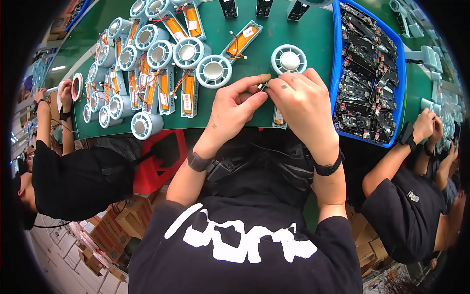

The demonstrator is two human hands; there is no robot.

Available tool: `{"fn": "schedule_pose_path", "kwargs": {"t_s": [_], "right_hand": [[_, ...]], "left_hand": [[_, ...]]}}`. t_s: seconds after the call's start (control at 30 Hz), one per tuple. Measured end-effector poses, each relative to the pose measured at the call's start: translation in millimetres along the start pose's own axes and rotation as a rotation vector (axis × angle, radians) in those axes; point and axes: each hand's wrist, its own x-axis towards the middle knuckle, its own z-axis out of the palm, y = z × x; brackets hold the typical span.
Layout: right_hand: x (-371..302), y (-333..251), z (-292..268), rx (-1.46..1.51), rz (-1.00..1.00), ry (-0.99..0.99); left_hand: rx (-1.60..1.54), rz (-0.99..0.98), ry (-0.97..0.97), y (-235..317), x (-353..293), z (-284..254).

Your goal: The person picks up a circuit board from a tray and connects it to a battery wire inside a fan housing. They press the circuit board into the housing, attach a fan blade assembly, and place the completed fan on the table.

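My left hand (232, 107) and my right hand (302, 105) meet at the table's front edge, fingertips closed on a small white-and-dark connector (263, 86). A tan cover (265, 77) wraps my left index fingertip. Under and behind my right hand lies a light-blue handheld fan half (289, 59) with a round silver centre. Its handle is mostly hidden by that hand; only the lower end (279, 120) shows. Just left of it, another fan half (214, 71) lies with its handle pointing back right, holding an orange battery (243, 41) with wires.
Many more fan halves with orange batteries (189, 93) crowd the green table (313, 44) at left. A blue bin (337, 73) of black circuit boards (364, 73) stands at right. Several boards stand at the back. Co-workers sit at left (78, 181) and right (406, 210).
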Motion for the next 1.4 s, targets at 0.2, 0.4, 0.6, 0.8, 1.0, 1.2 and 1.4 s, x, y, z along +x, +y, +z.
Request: {"fn": "schedule_pose_path", "kwargs": {"t_s": [0.2, 0.4, 0.6, 0.8, 1.0, 1.2, 1.4], "right_hand": [[-0.2, 2.2, -5.5, -0.040, -0.058, -0.022], [0.1, 10.0, -3.5, -0.005, -0.113, -0.032], [6.1, 19.2, -8.1, 0.006, -0.200, -0.063], [7.4, 22.3, -7.4, 0.030, -0.207, -0.103], [8.5, 25.1, -11.8, 0.073, -0.221, -0.138], [7.9, 28.6, -11.5, 0.118, -0.232, -0.141], [8.6, 28.9, -11.4, 0.101, -0.223, -0.149]], "left_hand": [[-0.015, -0.008, -0.034, 1.5, 0.7, -1.7], [0.091, 0.023, -0.053, 3.7, -1.3, -1.0], [0.141, 0.028, -0.072, 0.9, -1.6, -2.4], [0.241, 0.110, -0.061, -5.2, -2.1, -1.0], [0.288, 0.141, -0.093, -3.7, -0.7, -3.6], [0.446, 0.298, -0.139, -7.8, 3.3, -4.8], [0.448, 0.316, -0.089, -9.7, 1.1, 0.3]]}}
